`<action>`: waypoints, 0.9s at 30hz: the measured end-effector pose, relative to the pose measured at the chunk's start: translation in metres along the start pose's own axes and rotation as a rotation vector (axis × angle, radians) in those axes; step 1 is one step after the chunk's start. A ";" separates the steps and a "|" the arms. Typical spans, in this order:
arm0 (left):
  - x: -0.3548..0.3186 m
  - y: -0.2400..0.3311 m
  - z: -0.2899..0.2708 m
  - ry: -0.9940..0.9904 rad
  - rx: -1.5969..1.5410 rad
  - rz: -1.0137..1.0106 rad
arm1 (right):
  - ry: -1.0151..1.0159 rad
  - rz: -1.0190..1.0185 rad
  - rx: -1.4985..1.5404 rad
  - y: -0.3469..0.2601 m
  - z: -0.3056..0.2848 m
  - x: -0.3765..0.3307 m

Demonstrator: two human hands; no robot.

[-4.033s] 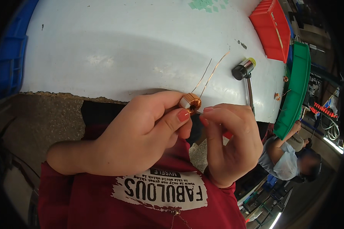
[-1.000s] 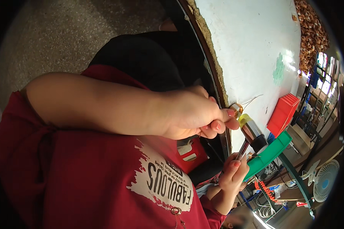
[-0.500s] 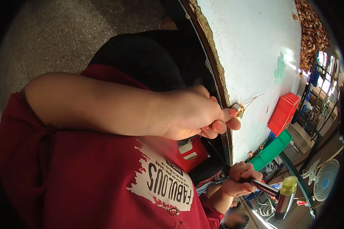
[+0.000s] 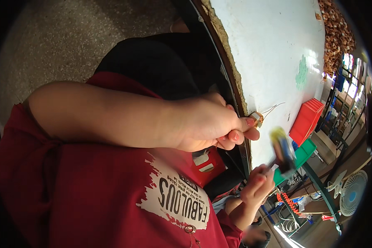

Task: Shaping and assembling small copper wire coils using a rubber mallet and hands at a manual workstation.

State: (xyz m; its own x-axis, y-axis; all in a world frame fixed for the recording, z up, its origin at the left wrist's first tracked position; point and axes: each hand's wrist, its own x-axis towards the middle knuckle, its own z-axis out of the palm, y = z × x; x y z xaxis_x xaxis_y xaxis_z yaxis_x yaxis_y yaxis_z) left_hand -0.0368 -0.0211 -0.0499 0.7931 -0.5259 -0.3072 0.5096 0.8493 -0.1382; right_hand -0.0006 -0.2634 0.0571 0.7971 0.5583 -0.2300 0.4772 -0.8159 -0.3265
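My left hand pinches a small copper wire coil at the edge of the white table; thin wire ends stick out from the coil over the tabletop. Lower down, my right hand grips a tool with a black and yellow handle, blurred by motion, raised toward the table edge just below the coil. My left forearm crosses the view over my red shirt.
A red bin and a green bin sit at the table's near right end. A pile of copper parts lies at the far right. A fan, cables and a table leg show below.
The view has swung sideways since four seconds ago. My right hand took the tool and, over the last second, dropped then lifted it toward the coil. My left hand keeps holding the coil.
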 end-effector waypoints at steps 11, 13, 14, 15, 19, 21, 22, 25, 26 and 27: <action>0.000 0.001 -0.002 -0.008 0.016 0.002 | 0.045 0.027 0.121 -0.003 0.007 0.004; 0.001 0.002 -0.003 -0.013 -0.014 0.010 | 0.017 0.048 -0.008 -0.004 0.007 0.008; 0.001 0.001 -0.003 -0.012 -0.017 0.008 | 0.015 0.050 -0.008 -0.004 0.007 0.007; 0.001 0.001 -0.004 -0.015 -0.002 0.005 | 0.059 0.030 0.127 -0.004 0.007 0.006; 0.002 0.000 -0.003 -0.024 0.049 -0.007 | 0.197 -0.026 0.535 -0.004 0.007 0.003; 0.000 0.000 -0.002 -0.015 0.044 -0.006 | 0.094 0.020 0.258 -0.003 0.005 0.005; -0.001 0.000 -0.002 -0.009 0.041 -0.004 | 0.042 0.042 0.121 -0.002 0.004 0.006; -0.001 0.001 -0.001 -0.012 0.034 -0.003 | 0.047 0.057 0.139 0.000 0.007 0.005; 0.000 0.002 -0.001 -0.022 0.027 -0.004 | 0.104 0.051 0.293 0.001 0.010 0.004; 0.001 0.003 -0.001 -0.032 0.020 -0.005 | 0.161 0.045 0.445 0.002 0.012 0.003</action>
State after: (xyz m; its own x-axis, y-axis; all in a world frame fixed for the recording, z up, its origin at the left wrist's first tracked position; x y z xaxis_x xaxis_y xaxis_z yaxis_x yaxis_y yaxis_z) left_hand -0.0351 -0.0190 -0.0518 0.8004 -0.5318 -0.2765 0.5202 0.8455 -0.1205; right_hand -0.0015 -0.2618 0.0452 0.8774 0.4647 -0.1196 0.2637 -0.6752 -0.6889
